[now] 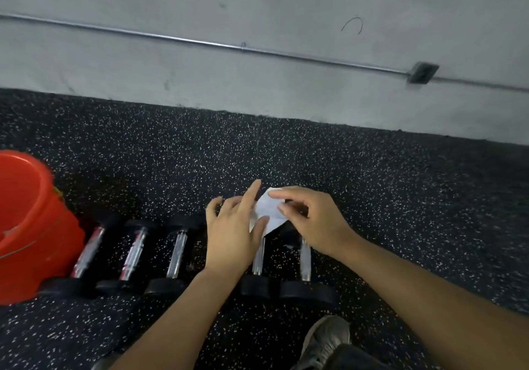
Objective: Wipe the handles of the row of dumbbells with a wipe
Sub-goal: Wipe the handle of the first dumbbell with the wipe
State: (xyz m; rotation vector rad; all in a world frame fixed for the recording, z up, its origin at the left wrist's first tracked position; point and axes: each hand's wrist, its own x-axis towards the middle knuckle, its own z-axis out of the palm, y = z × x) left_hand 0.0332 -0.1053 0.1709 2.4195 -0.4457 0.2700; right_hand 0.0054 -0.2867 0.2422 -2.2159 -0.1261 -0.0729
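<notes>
Five dumbbells [174, 255] visible in one row on the speckled floor [372, 183], near its front edge; a sixth may hide under the left hand [232, 235]. One white wipe [267, 212]. One orange bucket [28, 226] at the floor's left edge, touching the row. Chrome handles [134, 252] run front to back, long axes toward the wall [257, 83]. Left hand fingers spread, thumb on the wipe. Right hand [312, 221] pinches the wipe's upper corner, above the row's right end.
</notes>
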